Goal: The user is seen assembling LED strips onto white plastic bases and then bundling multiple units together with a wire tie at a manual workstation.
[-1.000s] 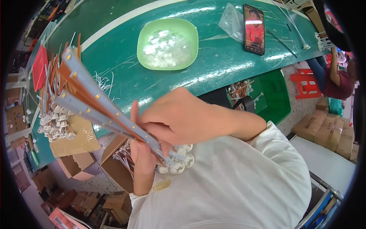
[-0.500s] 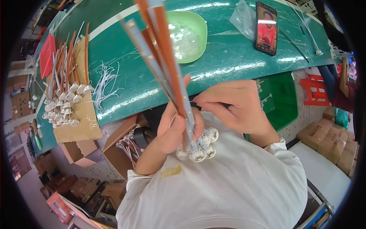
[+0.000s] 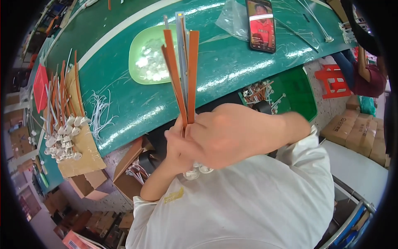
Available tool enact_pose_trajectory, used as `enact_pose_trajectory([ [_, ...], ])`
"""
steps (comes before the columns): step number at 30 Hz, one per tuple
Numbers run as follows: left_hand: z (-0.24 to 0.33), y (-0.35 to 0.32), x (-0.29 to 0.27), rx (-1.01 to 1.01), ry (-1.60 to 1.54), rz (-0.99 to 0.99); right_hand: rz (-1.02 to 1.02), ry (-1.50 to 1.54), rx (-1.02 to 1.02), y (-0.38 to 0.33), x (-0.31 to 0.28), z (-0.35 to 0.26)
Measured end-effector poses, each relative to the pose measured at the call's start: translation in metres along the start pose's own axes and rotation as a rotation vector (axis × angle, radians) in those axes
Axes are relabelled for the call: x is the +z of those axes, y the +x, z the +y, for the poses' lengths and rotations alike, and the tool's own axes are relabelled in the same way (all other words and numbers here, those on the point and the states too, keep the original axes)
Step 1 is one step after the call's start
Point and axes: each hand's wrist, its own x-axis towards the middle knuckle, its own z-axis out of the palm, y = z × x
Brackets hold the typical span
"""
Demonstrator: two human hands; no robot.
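My left hand [image 3: 176, 153] is closed round an upright bundle of LED strips [image 3: 192, 74], some showing orange-brown backs and others grey-white faces. White round end caps [image 3: 191, 173] stick out below my hands, at my shirt. Across the front of the bundle lies my right hand [image 3: 226, 135], its back facing up and its fingers curled in against the strips and the left hand. Whatever those fingers pinch is hidden. Loose white ties [image 3: 101, 112] lie on the green table [image 3: 137, 106] to the left.
More capped strips [image 3: 62, 137] rest on cardboard at the left, beside a red basket [image 3: 40, 87]. A light green bowl [image 3: 137, 68] holds small clear pieces. A phone [image 3: 262, 31] stands at the back. A green bin [image 3: 300, 97] sits right; another person [image 3: 369, 79] is beyond.
My right hand has moved left, over the bundle and onto the left hand. The bundle now stands more upright, with its tops lower in view. The whole view has shifted somewhat.
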Motion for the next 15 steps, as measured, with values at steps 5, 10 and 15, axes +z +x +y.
enact_pose_trajectory([
  [5, 0.009, 0.008, -0.007, 0.208, -0.023, -0.158, -0.161, -0.07, -0.171, 0.01, 0.005, 0.0],
  [10, -0.015, 0.006, -0.017, 0.035, 0.122, -0.148, -0.077, -0.026, -0.053, 0.008, 0.017, -0.001],
  [15, -0.005, 0.002, -0.01, -0.062, -0.133, 0.002, -0.013, -0.051, -0.123, -0.006, 0.037, 0.004],
])
